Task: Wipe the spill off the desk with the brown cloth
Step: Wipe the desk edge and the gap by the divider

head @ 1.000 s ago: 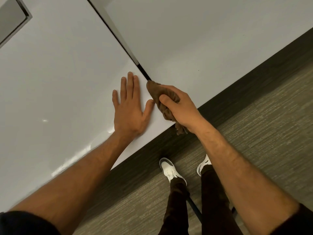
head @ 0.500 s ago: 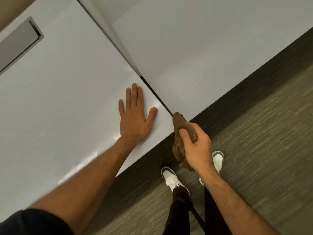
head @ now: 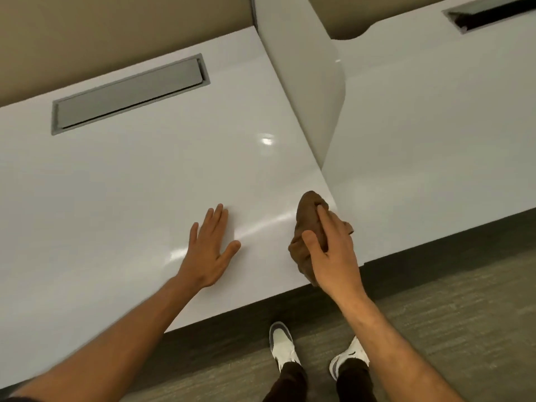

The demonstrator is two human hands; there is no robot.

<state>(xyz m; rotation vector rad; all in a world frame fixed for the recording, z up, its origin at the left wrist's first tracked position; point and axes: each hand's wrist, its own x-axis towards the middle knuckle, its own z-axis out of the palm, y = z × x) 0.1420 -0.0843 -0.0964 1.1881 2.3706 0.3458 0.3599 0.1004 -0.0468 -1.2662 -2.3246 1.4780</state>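
Observation:
The white desk [head: 121, 192] fills the left and middle of the head view. My left hand [head: 210, 248] lies flat on it, palm down, fingers spread, holding nothing. The brown cloth [head: 307, 219] is bunched up at the desk's right front corner, pressed on the surface under my right hand [head: 333, 250], which grips it. Faint glossy streaks [head: 269, 221] run across the desk between my two hands. I cannot make out a distinct spill.
A grey cable hatch [head: 130, 92] is set into the desk at the back. A white divider panel [head: 304, 76] separates it from a second white desk [head: 435, 134] on the right. My two white shoes [head: 282, 343] stand on grey carpet below the desk edge.
My right hand has brought the cloth from below the desk edge back up onto the desk's front right corner. The camera has tilted up, showing more of both desks. My left hand stays flat.

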